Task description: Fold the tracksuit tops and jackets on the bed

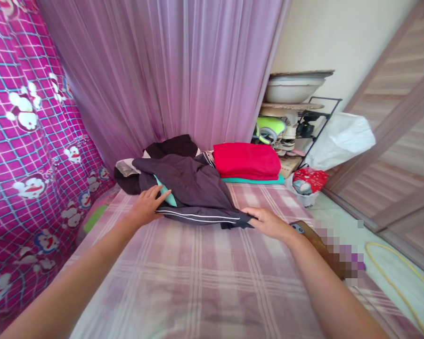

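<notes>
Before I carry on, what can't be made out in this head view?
Head view, all items:
Black clothing behind: partly covered by the dark garment.
Teal cloth: mostly hidden under the red cloth.
Right hand: its underside is turned away from the camera.
Brown item: partly masked by pixelation and the right forearm.
Both forearms: cut off by the bottom edge.

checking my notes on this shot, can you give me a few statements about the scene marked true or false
1. The right hand holds the dark garment near one end of its white stripes. True.
2. The left hand is clear of the dark garment. False: it touches it.
3. The turquoise cloth lies on top of the red cloth. False: it lies underneath.
4. The curtain is purple. True.
5. The bedsheet is plain. False: it is plaid.
</notes>
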Demonstrator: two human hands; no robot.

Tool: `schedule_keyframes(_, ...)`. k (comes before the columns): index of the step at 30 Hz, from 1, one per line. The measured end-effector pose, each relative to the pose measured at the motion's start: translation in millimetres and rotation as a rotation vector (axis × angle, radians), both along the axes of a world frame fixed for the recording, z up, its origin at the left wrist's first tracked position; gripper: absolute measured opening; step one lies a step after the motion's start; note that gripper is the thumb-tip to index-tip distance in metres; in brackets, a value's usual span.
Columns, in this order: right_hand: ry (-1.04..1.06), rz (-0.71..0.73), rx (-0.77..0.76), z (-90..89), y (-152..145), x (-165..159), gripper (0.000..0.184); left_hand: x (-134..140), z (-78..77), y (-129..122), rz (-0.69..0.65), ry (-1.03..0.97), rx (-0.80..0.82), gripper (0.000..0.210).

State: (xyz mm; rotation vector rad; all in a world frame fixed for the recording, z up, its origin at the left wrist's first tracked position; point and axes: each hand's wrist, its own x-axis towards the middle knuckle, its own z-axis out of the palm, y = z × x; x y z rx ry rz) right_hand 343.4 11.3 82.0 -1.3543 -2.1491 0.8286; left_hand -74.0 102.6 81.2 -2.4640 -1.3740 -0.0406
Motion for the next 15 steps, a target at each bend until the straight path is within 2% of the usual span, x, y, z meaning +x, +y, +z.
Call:
schedule_keyframes(3,0.182,0.029,-0.144,18.5,-2.4,10.8,0.033,5.5,-5.9,17.1,-0.053,-0.017,0.014,0.062)
schedule_keyframes(5,0.294,0.011,-0.221,23.8,-0.7,18.9,0.041,10.7,-8.0,26.9,-0.063,-0.055,-0.049,0.043)
schedule_keyframes(8,0.422,-0.095,-0.259,25.0,3.9,30.9,0.046,14.2,0.1,33.3,-0.026,-0.195,-0.198,0.033)
schedule_keyframes(11,0.555,-0.191,-0.29,24.2,6.0,36.0,0.048,5.4,26.4,25.9,0.058,-0.41,-0.266,0.027)
schedule_keyframes(15,0.67,-0.149,-0.398,28.6,4.1,23.4,0.047,-27.8,83.5,2.6,0.105,-0.66,-0.3,0.029)
